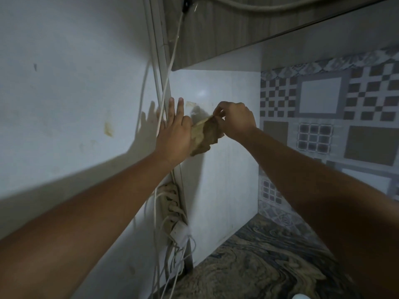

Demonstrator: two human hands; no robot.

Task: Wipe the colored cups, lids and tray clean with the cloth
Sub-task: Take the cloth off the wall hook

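A crumpled yellowish-brown cloth [205,134] hangs against the white wall panel [220,169], up at hand height. My right hand [235,120] pinches its top edge with curled fingers. My left hand [174,130] is raised beside it with straight fingers pointing up; its thumb side touches the cloth's left edge. No cups, lids or tray are in view.
White cables [170,67] run down the corner trim to a power strip [172,212] with several plugs. A grey cabinet [226,35] hangs overhead. Patterned tiles [323,126] cover the right wall. A marbled countertop [259,266] lies below.
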